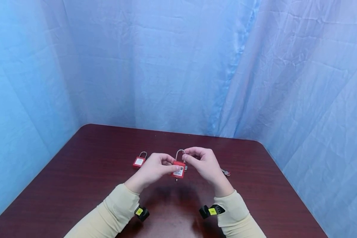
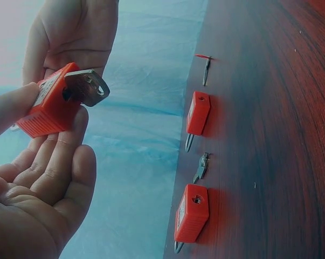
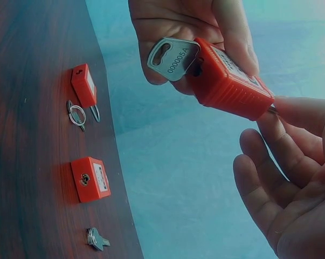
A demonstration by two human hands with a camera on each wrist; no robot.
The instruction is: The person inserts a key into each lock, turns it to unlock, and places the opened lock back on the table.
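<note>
Above the table (image 1: 77, 185), both hands pinch a red padlock (image 1: 178, 169): the left hand (image 1: 154, 170) grips its body, the right hand (image 1: 203, 163) its steel shackle (image 1: 180, 154). Only the wrist views show the key (image 3: 173, 58), stamped 00000SA, seated underneath. Behind, two more padlocks (image 2: 197, 112) lie on the table with loose keys (image 2: 201, 167).

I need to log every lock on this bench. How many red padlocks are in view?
3. One red plastic padlock with a steel shackle is held between both hands, key inserted; two more lie on the dark wooden table: one and another.
</note>
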